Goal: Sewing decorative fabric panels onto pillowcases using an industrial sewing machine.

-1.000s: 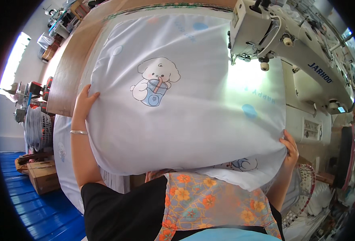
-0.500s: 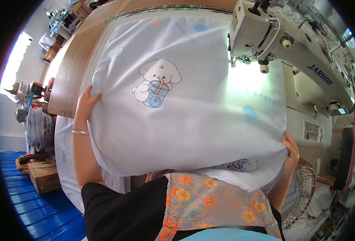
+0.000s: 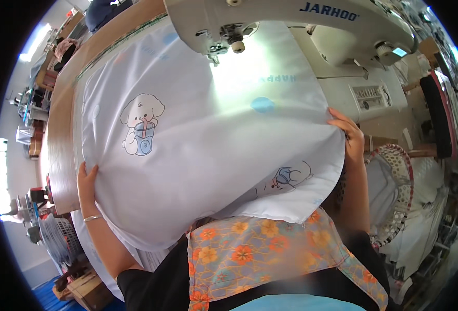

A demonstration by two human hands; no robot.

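White dog-printed cloth [image 3: 198, 166] lies under the white metal sewing machine [image 3: 270, 15], its clearer dog print [image 3: 142, 124] pointing headfirst away, long axis unclear. Left of the machine, the bare left hand [image 3: 87, 181] reaches forward, pinching one edge; in front, the bare right hand [image 3: 350, 133] clasps another, fingers bent.

Sewing workshop | sewing machine [image 3: 270, 18] (brightly lit beneath) | printed white cloth [image 3: 187, 150] | wooden table [image 3: 60, 150]

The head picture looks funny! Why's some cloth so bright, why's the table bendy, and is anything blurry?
In the head view, glare under the sewing machine washes out part of the white cloth, probably from a light shining down; in the head view, the fisheye lens bends the edge of the table; in the head view, part of the flowery apron looks smeared.
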